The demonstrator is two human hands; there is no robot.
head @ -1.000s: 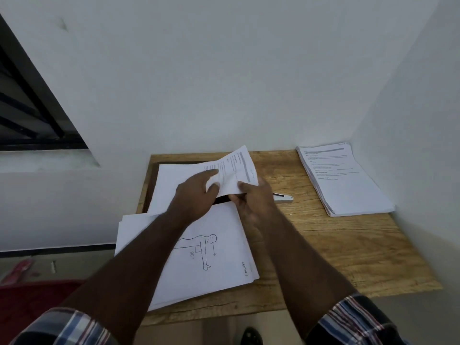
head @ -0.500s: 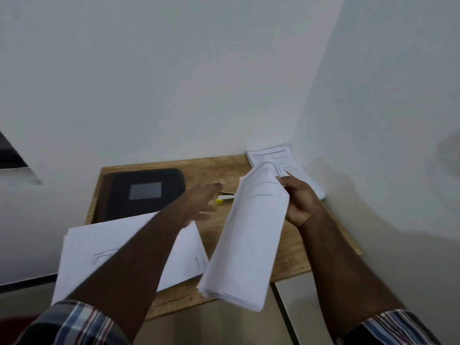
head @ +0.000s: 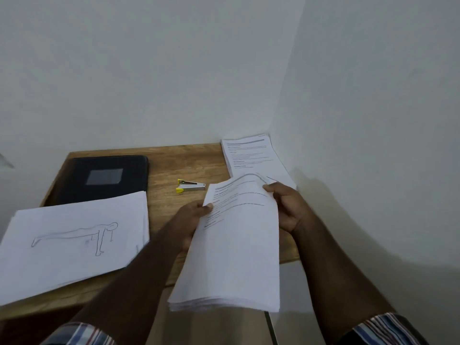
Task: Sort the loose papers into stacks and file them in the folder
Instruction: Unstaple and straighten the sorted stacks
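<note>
Both hands, left [head: 193, 215] and right [head: 288, 207], gripped my thick white printed paper bundle [head: 236, 245] over the brown wooden tabletop [head: 179, 165]; white corner walls [head: 174, 70] stood at twelve o'clock.

Table [head: 189, 165]: folder [head: 109, 179], stapler [head: 190, 186], stacks [head: 72, 239].

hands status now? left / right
Left hand: pinching the left edge of the bundle of papers.
Right hand: gripping the bundle's top right edge.
</note>
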